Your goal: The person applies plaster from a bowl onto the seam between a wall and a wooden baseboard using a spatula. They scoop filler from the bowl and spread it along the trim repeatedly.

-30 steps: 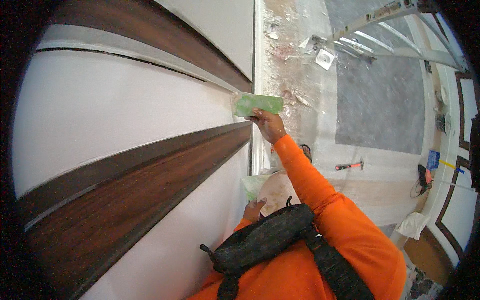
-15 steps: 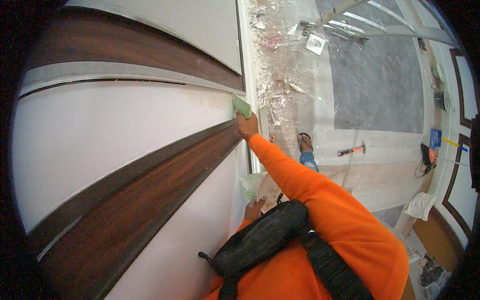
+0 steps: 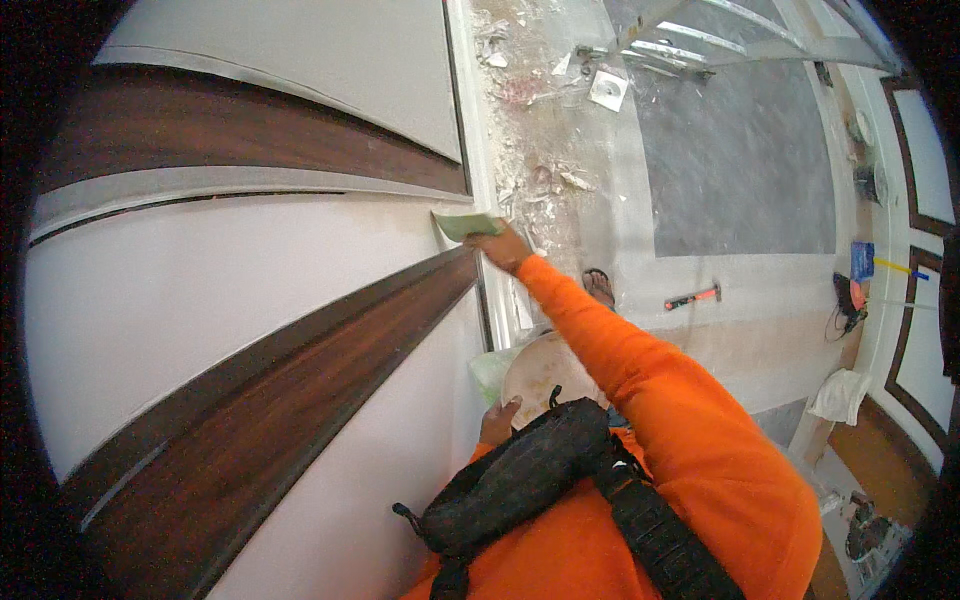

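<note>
One green spreader (image 3: 462, 226) at white wall panel (image 3: 260, 265), right hand (image 3: 500, 246) pinching its right edge; probably light, bendy, best held there. Left hand (image 3: 498, 420) clamps round pale pan (image 3: 543, 375) by its rim.

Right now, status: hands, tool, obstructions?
Right hand gripping green spreader at white wall panel. Left hand holding pale disc. Black bag partly hides disc; nothing visible blocking spreader.
</note>
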Available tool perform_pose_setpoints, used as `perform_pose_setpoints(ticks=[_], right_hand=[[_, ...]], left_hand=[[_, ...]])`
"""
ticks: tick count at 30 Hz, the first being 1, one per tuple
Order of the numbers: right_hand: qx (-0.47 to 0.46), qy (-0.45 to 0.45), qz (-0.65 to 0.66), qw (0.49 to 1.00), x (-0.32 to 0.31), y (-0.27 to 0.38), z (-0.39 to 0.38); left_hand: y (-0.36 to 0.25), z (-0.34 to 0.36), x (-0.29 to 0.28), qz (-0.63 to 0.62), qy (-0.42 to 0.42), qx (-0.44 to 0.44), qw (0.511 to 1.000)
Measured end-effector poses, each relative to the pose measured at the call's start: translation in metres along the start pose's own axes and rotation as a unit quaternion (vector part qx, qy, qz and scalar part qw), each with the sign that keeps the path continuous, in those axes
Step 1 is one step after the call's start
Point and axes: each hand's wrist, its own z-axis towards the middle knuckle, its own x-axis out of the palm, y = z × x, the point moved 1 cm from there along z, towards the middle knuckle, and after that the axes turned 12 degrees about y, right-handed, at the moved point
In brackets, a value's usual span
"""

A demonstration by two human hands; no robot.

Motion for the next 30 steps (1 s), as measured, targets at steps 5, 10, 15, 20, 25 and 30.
perform_pose_setpoints(ticks=[5,10,15,20,25,30], right_hand=[[0.076,-0.134,0.185,0.971,-0.025,-0.048,0.015],[0.059,-0.153,0.295,0.941,-0.005,-0.035,0.044],[-0.024,-0.113,0.286,0.951,-0.007,-0.035,0.034],[0.106,-0.184,0.304,0.929,0.006,-0.032,0.018],[0.105,-0.156,0.265,0.946,0.002,-0.037,0.042],[0.069,-0.108,0.264,0.956,0.020,0.002,0.027]], left_hand=[[0.012,-0.003,0.000,0.053,0.004,0.124,0.991],[0.048,0.018,-0.013,-0.176,-0.004,-0.065,0.982],[-0.018,-0.006,-0.005,-0.097,-0.004,-0.099,0.990],[0.006,0.004,-0.006,-0.191,0.008,-0.046,0.980],[-0.034,-0.010,-0.001,-0.062,-0.008,-0.089,0.994],[0.002,0.006,-0.003,-0.119,-0.004,-0.041,0.992]])
